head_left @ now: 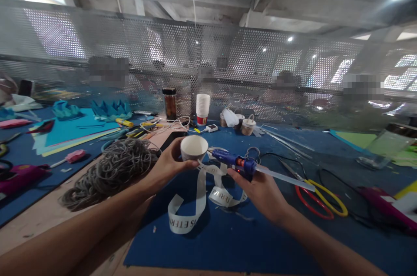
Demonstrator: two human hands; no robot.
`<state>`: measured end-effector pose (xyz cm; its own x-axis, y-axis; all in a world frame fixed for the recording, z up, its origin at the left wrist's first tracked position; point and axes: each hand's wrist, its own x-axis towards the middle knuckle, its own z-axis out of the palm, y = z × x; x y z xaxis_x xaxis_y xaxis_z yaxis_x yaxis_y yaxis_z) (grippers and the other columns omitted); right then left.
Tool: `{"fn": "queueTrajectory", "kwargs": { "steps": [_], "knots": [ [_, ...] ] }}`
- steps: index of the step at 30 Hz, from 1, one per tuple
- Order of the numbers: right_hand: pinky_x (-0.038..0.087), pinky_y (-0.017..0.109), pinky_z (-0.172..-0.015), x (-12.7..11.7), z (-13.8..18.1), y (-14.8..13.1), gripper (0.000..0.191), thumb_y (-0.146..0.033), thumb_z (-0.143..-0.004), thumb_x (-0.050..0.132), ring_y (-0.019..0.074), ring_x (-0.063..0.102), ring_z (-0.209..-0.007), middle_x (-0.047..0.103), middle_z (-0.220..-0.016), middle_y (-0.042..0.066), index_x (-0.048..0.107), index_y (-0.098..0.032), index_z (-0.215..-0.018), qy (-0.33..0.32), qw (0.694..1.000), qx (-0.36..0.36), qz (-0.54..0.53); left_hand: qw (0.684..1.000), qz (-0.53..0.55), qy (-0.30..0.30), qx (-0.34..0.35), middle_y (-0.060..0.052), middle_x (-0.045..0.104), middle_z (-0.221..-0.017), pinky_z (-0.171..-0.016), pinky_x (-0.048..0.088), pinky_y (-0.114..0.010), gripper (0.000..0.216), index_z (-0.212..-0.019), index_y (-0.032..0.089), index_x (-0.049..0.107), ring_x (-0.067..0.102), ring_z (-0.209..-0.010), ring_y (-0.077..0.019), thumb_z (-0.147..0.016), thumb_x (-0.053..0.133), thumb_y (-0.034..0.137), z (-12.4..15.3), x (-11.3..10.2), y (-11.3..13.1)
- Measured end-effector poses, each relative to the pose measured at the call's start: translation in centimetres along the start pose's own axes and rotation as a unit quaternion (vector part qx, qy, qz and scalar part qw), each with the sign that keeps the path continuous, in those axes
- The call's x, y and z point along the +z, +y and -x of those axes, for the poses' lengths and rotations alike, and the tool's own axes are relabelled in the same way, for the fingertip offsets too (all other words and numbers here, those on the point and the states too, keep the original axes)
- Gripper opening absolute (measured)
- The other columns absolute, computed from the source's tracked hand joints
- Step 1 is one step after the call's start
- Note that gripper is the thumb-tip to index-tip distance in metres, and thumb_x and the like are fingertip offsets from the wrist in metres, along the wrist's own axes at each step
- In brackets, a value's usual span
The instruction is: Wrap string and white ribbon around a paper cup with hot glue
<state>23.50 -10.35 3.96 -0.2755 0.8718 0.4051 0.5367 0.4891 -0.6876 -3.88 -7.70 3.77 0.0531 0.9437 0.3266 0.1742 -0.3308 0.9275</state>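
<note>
My left hand [172, 161] is closed around a small white paper cup [194, 149], its open mouth tilted a little toward me. In my right hand [263, 193] is a blue hot glue gun [233, 159], its nozzle pointing left at the cup's side. A translucent glue stick [283, 177] sticks out of the gun's back. From near my left thumb hangs a white printed ribbon [199, 202] in loose curls, with dark letters on it. One curl reaches close to my right fingers; whether they touch it is hard to tell.
A tangle of grey cord [110, 174] lies left of my forearm. Red-and-yellow-handled scissors [321, 200] rest at right beside a black cable. Behind stand stacked paper cups [202, 108], a brown jar [170, 104] and small pots [248, 126]. A perforated metal screen [221, 63] closes the back.
</note>
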Motion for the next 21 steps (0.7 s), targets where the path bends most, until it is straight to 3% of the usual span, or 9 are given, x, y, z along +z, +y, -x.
{"fn": "queueTrajectory", "kwargs": {
  "steps": [11,21],
  "knots": [
    [0.054,0.034,-0.063,0.17,0.26,-0.37,0.029,-0.05,-0.096,0.062,0.0216,0.066,-0.075,0.072,-0.085,0.005,0.071,-0.023,-0.098,-0.02,0.998,-0.013,-0.066,0.999,0.033,-0.013,-0.031,-0.013,0.071,-0.126,-0.097,0.055,-0.047,0.073,-0.13,0.019,0.057,0.064,-0.12,-0.0337,-0.066,0.087,0.038,0.24,0.13,0.48],
    [0.053,0.032,-0.062,0.2,0.24,-0.41,0.029,-0.049,-0.095,0.062,0.0204,0.064,-0.073,0.071,-0.083,0.005,0.073,-0.022,-0.097,0.001,0.998,-0.035,-0.052,0.997,0.048,-0.024,-0.053,-0.013,0.071,-0.126,-0.099,0.053,-0.048,0.068,-0.126,0.018,0.058,0.065,-0.118,-0.0325,-0.067,0.088,0.036,-0.07,-0.1,-0.33]
  ]
}}
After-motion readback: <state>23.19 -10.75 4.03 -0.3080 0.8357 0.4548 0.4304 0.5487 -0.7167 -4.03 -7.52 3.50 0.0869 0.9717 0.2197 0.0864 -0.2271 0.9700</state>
